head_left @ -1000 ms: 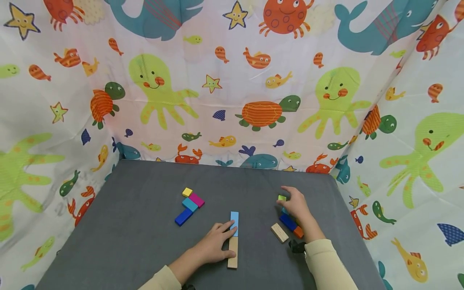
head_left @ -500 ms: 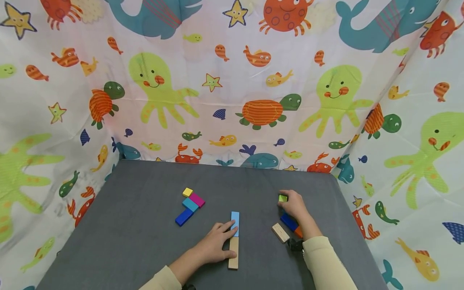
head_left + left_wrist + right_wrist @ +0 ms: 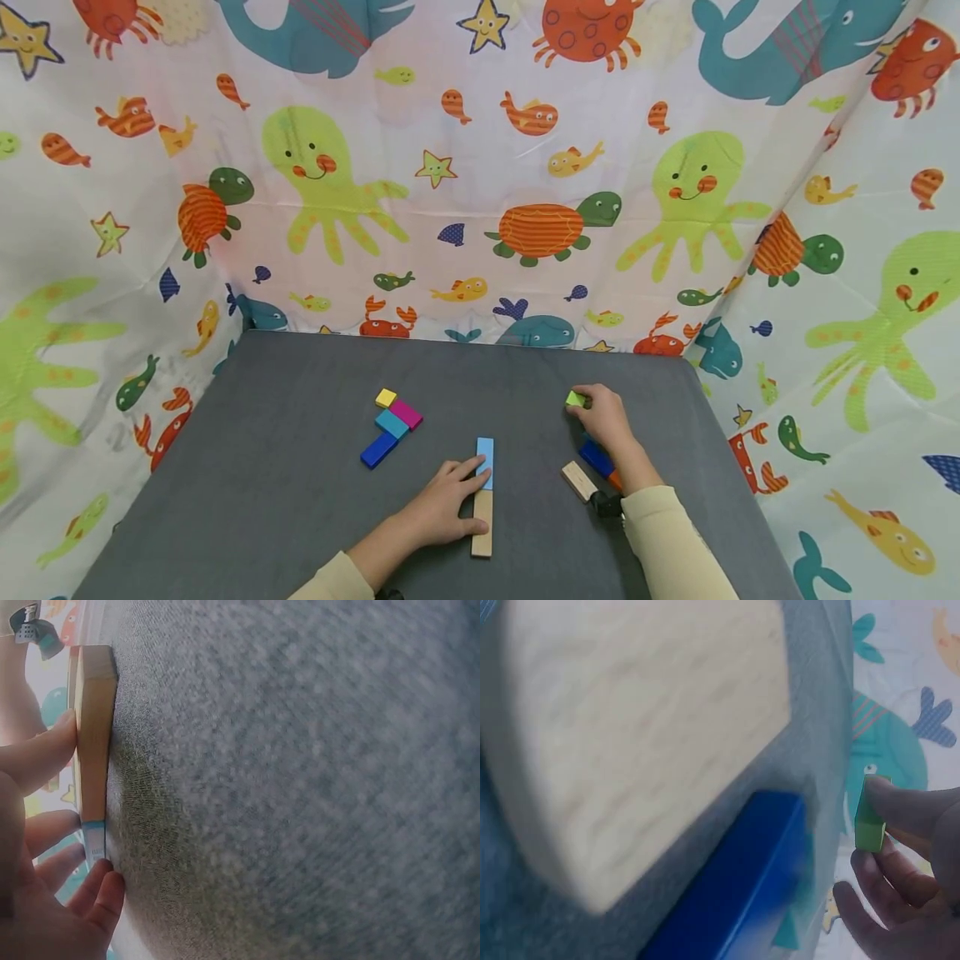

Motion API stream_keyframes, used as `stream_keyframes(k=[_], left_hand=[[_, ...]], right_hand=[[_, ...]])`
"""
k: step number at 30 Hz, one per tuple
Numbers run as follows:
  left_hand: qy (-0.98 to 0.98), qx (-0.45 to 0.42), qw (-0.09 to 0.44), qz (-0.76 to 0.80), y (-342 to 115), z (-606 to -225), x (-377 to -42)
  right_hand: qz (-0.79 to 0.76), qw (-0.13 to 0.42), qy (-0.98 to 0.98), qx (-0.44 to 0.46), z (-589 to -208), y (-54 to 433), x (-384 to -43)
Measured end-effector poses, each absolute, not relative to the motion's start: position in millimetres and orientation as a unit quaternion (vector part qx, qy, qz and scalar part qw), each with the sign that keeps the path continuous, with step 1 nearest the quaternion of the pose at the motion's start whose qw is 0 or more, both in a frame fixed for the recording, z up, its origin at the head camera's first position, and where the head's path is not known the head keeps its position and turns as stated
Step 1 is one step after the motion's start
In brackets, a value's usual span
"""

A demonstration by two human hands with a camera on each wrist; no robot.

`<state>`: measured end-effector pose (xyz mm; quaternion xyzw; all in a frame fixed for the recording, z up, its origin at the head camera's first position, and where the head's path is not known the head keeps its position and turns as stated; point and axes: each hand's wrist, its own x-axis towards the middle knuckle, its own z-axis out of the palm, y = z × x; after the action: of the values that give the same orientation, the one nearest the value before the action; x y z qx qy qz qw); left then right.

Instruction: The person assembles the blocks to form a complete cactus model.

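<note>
In the head view my left hand [image 3: 442, 506] rests on two blocks lying end to end. Its fingertips touch the light blue block [image 3: 485, 450], and the thumb lies on the plain wooden block [image 3: 482, 545]. The left wrist view shows the wooden block [image 3: 95, 742] edge-on beside the thumb, fingers fairly straight. Farther right, my right hand [image 3: 607, 418] pinches a small green block [image 3: 575, 399] between thumb and fingers. In the right wrist view that green block [image 3: 870, 834] appears raised off the table, with part of it covered by the thumb.
Left of centre, yellow [image 3: 386, 397], magenta [image 3: 407, 414], teal [image 3: 392, 423] and dark blue [image 3: 379, 450] blocks touch in a cluster. Below the right hand lie a dark blue block [image 3: 596, 457], an orange block [image 3: 616, 479] and a loose wooden block [image 3: 578, 482]. A patterned curtain [image 3: 450, 192] surrounds the table.
My right hand has taken hold of the green block and shifted it slightly left and away from the blocks below it. The left hand stays on its two blocks.
</note>
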<state>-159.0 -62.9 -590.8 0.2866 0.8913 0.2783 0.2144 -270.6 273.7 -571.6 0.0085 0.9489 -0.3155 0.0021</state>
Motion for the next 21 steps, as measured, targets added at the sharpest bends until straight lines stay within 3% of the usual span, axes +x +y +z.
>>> stream_keyframes(k=[21], left_hand=[[0.894, 0.268, 0.222, 0.283, -60.0, -591.8, -158.9]], right_hand=[[-0.357, -0.023, 0.931, -0.067, -559.3, 220.8, -262.9]])
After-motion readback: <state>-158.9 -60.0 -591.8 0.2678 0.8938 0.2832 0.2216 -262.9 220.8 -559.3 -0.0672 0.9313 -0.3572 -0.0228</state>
